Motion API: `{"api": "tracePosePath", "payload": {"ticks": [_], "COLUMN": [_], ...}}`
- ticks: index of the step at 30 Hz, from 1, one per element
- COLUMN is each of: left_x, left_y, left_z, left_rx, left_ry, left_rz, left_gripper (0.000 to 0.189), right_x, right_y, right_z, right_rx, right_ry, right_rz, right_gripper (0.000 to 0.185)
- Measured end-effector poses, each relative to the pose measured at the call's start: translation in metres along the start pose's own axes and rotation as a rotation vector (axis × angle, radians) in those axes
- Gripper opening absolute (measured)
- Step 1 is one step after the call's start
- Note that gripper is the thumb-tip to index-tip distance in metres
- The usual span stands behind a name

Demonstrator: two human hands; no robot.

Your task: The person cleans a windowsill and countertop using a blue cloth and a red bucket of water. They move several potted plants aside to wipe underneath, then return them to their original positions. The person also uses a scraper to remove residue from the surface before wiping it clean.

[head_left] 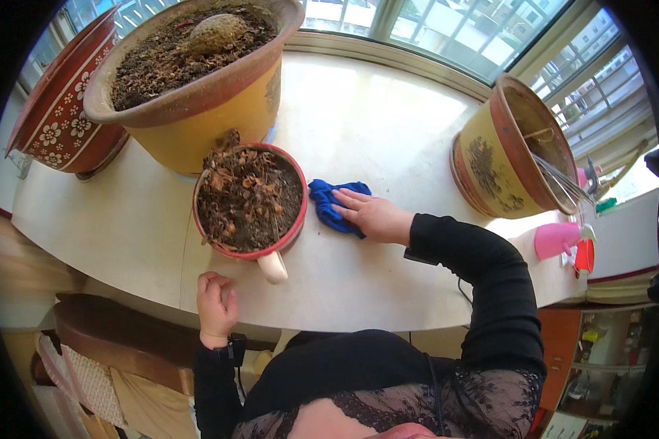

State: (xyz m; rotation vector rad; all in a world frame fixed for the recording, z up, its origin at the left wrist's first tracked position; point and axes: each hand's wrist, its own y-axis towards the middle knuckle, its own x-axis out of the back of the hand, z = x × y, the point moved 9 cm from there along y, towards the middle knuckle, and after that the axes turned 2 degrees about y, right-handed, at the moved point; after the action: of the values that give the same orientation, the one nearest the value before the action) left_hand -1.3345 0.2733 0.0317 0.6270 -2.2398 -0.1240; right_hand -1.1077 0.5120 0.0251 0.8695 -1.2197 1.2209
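Note:
My right hand (376, 218) lies with spread fingers on a crumpled blue cloth (332, 207), pressing it flat to the white windowsill counter (357, 291). Just left of the cloth stands a red-rimmed pot with a cream handle (273, 267), holding soil and dried brown leaves (247, 200). Below that pot, near the counter's front edge, my left hand (217, 307) is loosely curled, with nothing visible in it. Small dark specks lie on the counter near the cloth.
Behind the handled pot stands a large yellow-brown planter (197, 126) of soil, with a red flowered pot (68, 118) to its left. At right are another yellow planter (489, 164) and a pink spray bottle (556, 240). Windows line the back; a brown wooden armrest (126, 340) is below left.

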Motion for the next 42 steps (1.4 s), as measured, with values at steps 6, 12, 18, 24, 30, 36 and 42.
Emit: {"api": "tracePosePath", "payload": {"ticks": [6, 12, 18, 24, 30, 36, 42], "left_x": [0.002, 0.001, 0.001, 0.006, 0.002, 0.008, 0.003], "left_y": [-0.001, -0.001, 0.002, 0.002, 0.000, 0.003, -0.001], "left_z": [0.004, 0.009, 0.007, 0.000, 0.011, 0.001, 0.015], "left_rx": [-0.015, 0.018, 0.011, -0.031, 0.150, -0.048, 0.136], "left_ry": [-0.071, -0.086, -0.085, -0.066, -0.136, -0.059, -0.139], "left_rz": [-0.028, -0.011, 0.014, -0.027, 0.045, -0.015, 0.055], "left_gripper": [0.017, 0.018, 0.018, 0.019, 0.018, 0.019, 0.019], "right_x": [0.011, 0.070, 0.016, -0.005, 0.000, 0.032, 0.004], "right_y": [-0.047, -0.084, -0.061, -0.050, -0.080, -0.048, -0.060], "right_z": [-0.045, -0.122, -0.159, -0.079, -0.026, -0.104, -0.050], "right_rx": [-0.451, -0.789, -0.636, -0.284, -0.253, -0.625, -0.424], "right_ry": [0.664, 1.169, 0.305, 0.151, 0.081, -0.179, -0.095], "right_rz": [0.003, -0.284, -0.109, -0.177, -0.004, 0.003, 0.218], "right_gripper": [0.034, 0.032, 0.049, 0.053, 0.057, 0.055, 0.045]}}
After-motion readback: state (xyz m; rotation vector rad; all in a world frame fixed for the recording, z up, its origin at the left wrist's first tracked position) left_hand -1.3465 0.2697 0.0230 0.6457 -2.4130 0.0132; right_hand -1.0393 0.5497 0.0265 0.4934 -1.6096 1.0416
